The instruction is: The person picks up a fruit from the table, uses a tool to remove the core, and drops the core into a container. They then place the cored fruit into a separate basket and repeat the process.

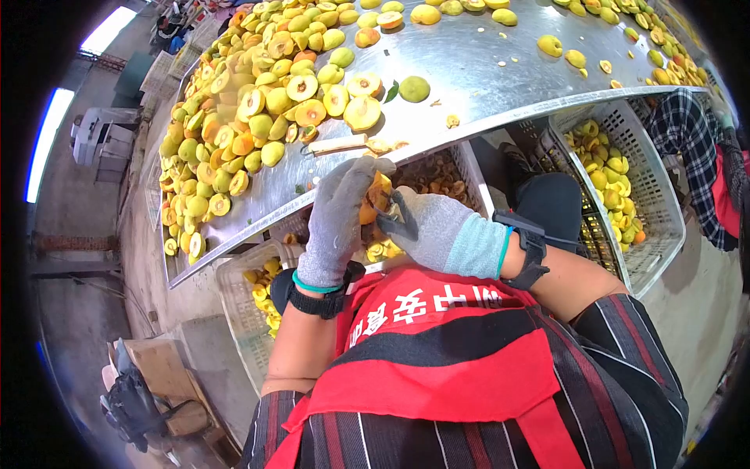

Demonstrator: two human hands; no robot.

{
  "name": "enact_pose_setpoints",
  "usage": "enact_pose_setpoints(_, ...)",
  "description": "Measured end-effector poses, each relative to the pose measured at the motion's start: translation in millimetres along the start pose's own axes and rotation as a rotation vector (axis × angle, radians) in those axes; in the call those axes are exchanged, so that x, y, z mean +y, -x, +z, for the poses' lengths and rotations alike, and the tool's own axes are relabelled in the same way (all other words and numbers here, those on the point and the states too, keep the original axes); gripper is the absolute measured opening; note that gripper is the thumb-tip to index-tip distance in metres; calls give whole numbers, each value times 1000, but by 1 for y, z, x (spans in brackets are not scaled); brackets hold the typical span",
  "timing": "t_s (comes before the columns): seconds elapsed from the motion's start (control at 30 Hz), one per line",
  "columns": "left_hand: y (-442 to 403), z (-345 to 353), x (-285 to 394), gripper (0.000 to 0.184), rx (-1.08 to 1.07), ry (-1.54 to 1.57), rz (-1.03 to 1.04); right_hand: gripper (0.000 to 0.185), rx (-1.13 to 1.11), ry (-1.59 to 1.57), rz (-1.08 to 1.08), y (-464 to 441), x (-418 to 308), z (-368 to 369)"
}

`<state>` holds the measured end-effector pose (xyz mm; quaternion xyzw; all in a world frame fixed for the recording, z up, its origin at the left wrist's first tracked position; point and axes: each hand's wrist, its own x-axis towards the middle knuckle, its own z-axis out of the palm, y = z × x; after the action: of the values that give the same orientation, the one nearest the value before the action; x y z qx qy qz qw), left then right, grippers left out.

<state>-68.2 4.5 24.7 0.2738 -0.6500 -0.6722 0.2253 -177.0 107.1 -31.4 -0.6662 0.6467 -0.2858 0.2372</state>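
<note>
In front of my apron, a yellow-orange peach (376, 200) is held between my two gloved hands. My left hand (337, 220), in a grey glove, is closed around its left side. The fingers of my right hand (434, 232), in a grey and light-blue glove, are closed against its right side; part of the fruit is hidden by the gloves. Just beyond my hands, a wooden-handled tool (338, 144) lies at the edge of the metal table (457, 74). A large pile of whole and halved peaches (266, 105) covers the table's left side.
Under the table edge stands a crate (472, 173) of brownish scraps. Crates of yellow fruit pieces stand at my left (234, 285) and right (656, 205). At the far right is another person's checked sleeve (678, 129). Cardboard (160, 371) lies on the floor, lower left.
</note>
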Motion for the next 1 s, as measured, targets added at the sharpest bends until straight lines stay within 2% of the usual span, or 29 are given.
enact_pose_setpoints(0.03,1,2,-1,29,1,0,0,23,34,-61,-58,-1,2,4)
enact_pose_setpoints(0.1,0,5,-2,28,27,-179,273,24,72,-121,-114,-1,-9,-13)
enact_pose_setpoints(0.13,-1,3,-1,28,27,-177,270,29,-130,-503,162,2,-23,-36)
enact_pose_setpoints(0.17,-5,-1,1,29,-62,-275,262,35,-335,-877,441,2,-33,-50)
enact_pose_setpoints(0.2,-8,-5,3,31,-150,-373,250,35,-339,-877,442,3,-30,-44)
enact_pose_setpoints(0.23,-10,-8,0,31,-148,-372,247,36,-189,-514,280,3,-22,-31)
enact_pose_setpoints(0.27,-12,-10,-4,32,-184,-337,110,36,-39,-152,117,4,-9,-13)
enact_pose_setpoints(0.3,-14,-10,-7,33,-219,-300,-23,35,181,-38,-135,-5,-3,0)
enact_pose_setpoints(0.33,-15,-9,-5,33,-220,-299,-19,35,183,-35,-135,0,8,3)
enact_pose_setpoints(0.4,-15,-5,-4,37,-193,-163,-12,35,-348,-1007,413,3,-25,-46)
enact_pose_setpoints(0.43,-15,-4,-3,37,-195,-157,-14,32,-381,-1127,408,4,-21,-47)
enact_pose_setpoints(0.5,-14,-2,-1,39,-219,81,-105,29,-373,-1354,243,5,-9,-36)
enact_pose_setpoints(0.53,-13,0,-2,39,-219,80,-104,29,-364,-1446,171,6,-6,-33)
enact_pose_setpoints(0.57,-10,5,-5,39,-183,204,-119,29,-365,-1448,171,8,-7,-33)
enact_pose_setpoints(0.6,-9,6,-8,39,-147,329,-131,30,-447,-1700,269,8,-8,-34)
enact_pose_setpoints(0.63,-16,0,-26,44,-212,377,-115,31,-528,-1950,373,10,-9,-35)
enact_pose_setpoints(0.8,-11,16,-25,48,-128,458,-24,34,-645,-2218,265,9,-2,-17)
enact_pose_setpoints(0.87,-11,26,-23,52,71,645,-80,34,-635,-2370,94,11,0,-14)
enact_pose_setpoints(0.9,-13,29,-21,53,120,625,-83,38,-661,-2430,17,11,6,-11)
enact_pose_setpoints(0.93,-13,22,-25,53,121,627,-83,38,-661,-2429,19,12,10,-8)
enact_pose_setpoints(1.0,-13,-2,-33,48,-38,590,-69,39,-518,-2445,-24,13,17,-5)
